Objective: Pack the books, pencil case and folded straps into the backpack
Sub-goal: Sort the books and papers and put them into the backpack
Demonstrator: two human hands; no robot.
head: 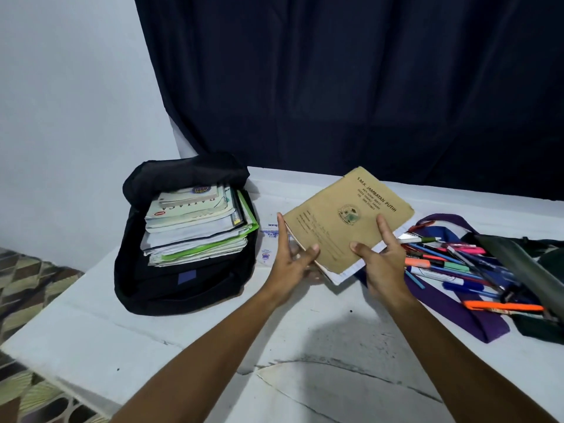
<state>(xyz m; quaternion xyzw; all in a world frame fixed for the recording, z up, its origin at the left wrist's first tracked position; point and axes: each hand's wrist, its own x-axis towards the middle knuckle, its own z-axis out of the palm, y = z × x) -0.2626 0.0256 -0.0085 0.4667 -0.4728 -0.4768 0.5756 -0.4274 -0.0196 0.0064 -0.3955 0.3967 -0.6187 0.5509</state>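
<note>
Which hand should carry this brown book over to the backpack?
Left, probably. The left hand already grips the book's edge on the side facing the open backpack; the right hand sits farther away, by the pens.

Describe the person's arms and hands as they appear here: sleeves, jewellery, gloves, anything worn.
Both forearms are bare for as far as the frame shows; no sleeve comes into view. The left hand and right hand wear no gloves, and no ring, watch, bracelet or marking shows on either hand or wrist.
</note>
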